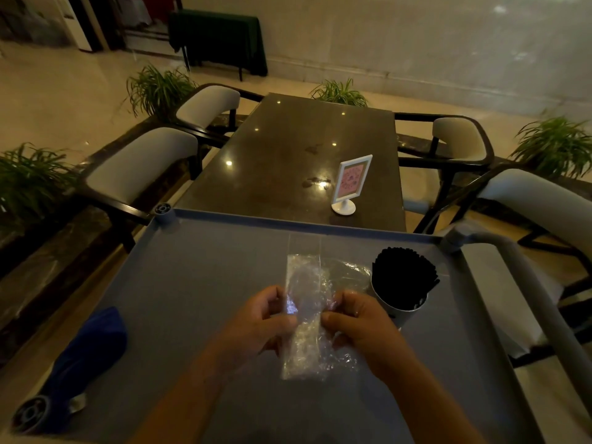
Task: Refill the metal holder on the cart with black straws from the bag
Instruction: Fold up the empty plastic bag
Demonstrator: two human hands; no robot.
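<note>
My grey cart (198, 283) fills the near view, pushed up against a dark table (288, 155). On the cart's right side stands the metal holder (402, 310), already packed with black straws (403, 277), so I judge the refill nearly or fully done. Between my 2 hands hangs the clear bag (306, 315), which looks empty. My left hand (266, 318) and right hand (355, 322) each pinch an edge of it; only tidying the bag seems left.

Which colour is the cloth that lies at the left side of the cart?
The cloth is dark blue, seen in the head view, the only view here.
</note>
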